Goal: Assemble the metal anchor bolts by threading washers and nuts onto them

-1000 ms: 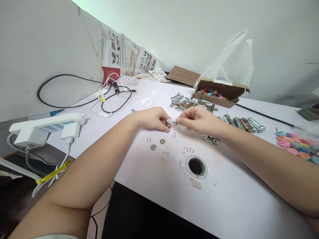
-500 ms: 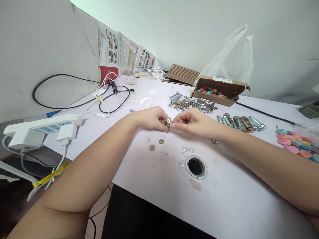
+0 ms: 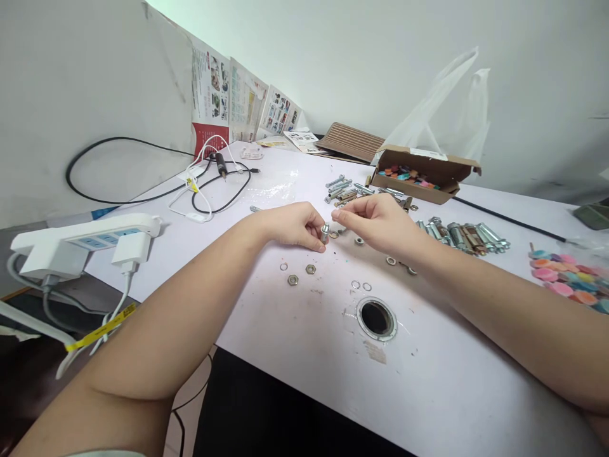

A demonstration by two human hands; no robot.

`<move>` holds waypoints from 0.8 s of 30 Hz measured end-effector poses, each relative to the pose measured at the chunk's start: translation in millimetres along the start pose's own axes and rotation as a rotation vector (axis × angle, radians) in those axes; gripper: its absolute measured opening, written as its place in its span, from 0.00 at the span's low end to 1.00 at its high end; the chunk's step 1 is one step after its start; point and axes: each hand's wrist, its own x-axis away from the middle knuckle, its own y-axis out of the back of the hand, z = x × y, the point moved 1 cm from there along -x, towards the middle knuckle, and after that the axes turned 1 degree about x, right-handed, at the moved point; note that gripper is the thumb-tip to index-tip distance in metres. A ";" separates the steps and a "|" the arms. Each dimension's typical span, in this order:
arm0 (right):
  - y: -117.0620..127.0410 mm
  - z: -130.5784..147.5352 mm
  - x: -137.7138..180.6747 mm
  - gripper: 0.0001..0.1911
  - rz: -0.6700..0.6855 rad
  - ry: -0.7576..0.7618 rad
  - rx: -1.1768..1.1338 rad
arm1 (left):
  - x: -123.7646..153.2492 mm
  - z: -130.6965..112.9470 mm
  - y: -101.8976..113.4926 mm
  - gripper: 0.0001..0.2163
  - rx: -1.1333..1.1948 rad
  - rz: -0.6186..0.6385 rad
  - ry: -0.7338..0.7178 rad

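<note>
A short silvery expansion bolt [image 3: 325, 233] stands upright in the pinch of my left hand [image 3: 299, 227], its narrower end up, close to the tabletop. My right hand [image 3: 375, 222] hovers just to the right, apart from the bolt. Its thumb and index fingertip are pinched; anything between them is hidden or too small to name. Between and below my hands lie a brownish washer [image 3: 333, 235] and a nut [image 3: 358, 241]. Nearer to me rest two nuts, one a hex nut [image 3: 292, 280], and several thin ring washers, one a loose washer [image 3: 356, 285].
A metal-rimmed hole [image 3: 376, 319] opens in the white table [image 3: 295, 343]. Loose bolts and sleeves [image 3: 340, 188] lie behind my hands, a row of expansion bolts [image 3: 464, 236] to the right. A cardboard box [image 3: 419, 184] holds colourful pieces. Cables and a power strip [image 3: 90, 238] occupy the left.
My right hand has lifted off the bolt and moved up and right, uncovering the washer and nut beneath. My left hand keeps its hold on the bolt. The view has shifted slightly.
</note>
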 end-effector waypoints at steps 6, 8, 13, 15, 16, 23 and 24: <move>28.7 -21.0 -5.8 0.16 0.153 -0.062 0.300 | -0.7 0.1 0.0 0.15 0.018 0.014 0.007; 29.0 -33.0 -7.3 0.16 0.240 -0.063 0.389 | -0.9 0.4 0.0 0.15 0.021 0.016 0.005; 22.9 -47.5 -8.9 0.16 0.294 -0.034 0.433 | -1.7 1.5 0.4 0.15 0.039 0.020 0.006; 24.6 -42.8 -8.6 0.14 0.301 -0.023 0.444 | -2.5 2.2 0.2 0.15 0.033 0.020 0.000; 26.5 -38.2 -8.1 0.14 0.283 -0.007 0.441 | -3.0 2.6 -0.1 0.15 0.029 0.023 -0.004; 24.0 1.4 -1.5 0.12 0.128 0.282 0.237 | -3.1 1.7 -2.1 0.14 0.028 0.006 -0.017; 20.7 3.7 -1.2 0.12 0.095 0.329 0.212 | -3.0 1.4 -2.2 0.14 0.026 0.000 -0.016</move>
